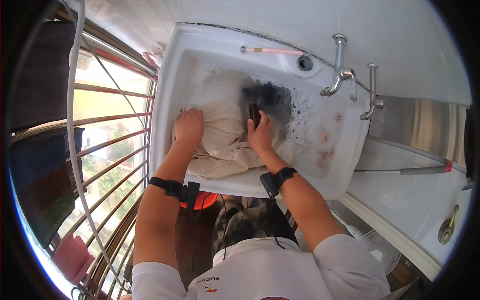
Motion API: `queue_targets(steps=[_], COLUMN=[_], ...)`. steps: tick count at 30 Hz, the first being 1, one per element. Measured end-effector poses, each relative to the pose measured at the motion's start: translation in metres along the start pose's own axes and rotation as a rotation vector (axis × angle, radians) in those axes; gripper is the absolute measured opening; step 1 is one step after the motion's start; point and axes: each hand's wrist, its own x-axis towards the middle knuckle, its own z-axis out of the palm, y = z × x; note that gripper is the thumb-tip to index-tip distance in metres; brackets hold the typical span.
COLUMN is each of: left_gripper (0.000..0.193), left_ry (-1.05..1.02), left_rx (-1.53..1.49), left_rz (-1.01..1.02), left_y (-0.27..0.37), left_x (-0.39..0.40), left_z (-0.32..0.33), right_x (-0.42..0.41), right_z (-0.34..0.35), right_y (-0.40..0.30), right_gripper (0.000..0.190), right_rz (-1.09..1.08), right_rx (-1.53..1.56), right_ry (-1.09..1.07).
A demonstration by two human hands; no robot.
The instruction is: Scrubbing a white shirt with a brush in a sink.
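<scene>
My right hand [261, 131] grips a small dark object [254, 115], perhaps a brush, over the middle of a white sink [240, 191]. My left hand [189, 128] has its fingers bent onto the left part of a beige cloth [221, 131]; whether it pinches the fabric cannot be told. The cloth lies bunched and wet along the sink's near side. Just beyond my right hand, a dark cloth [268, 93] lies in cloudy, sudsy water. What the right fingertips touch beneath the dark object is hidden.
A pink-handled toothbrush-like tool [277, 51] lies on the sink's back ledge beside a round drain hole [304, 63]. Two metal taps [339, 78] [372, 93] stand at the back right. Metal window bars [112, 120] run along the left. A red basin [202, 199] is below the sink.
</scene>
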Motion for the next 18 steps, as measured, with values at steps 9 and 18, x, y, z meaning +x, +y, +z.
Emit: queue_targets(steps=[9, 18], left_gripper=[0.014, 0.008], left_ry=[-0.025, -0.045], left_rx=[-0.222, -0.419], left_rz=[0.307, 0.324], left_y=[0.04, 0.023], left_x=[-0.065, -0.109], left_z=[-0.008, -0.015], right_x=[-0.019, -0.001], right_z=[-0.01, -0.009], right_y=[-0.005, -0.095], right_gripper=[0.063, 0.048], right_rz=[0.015, -0.531], right_rx=[-0.159, -0.234], right_ry=[-0.189, -0.338])
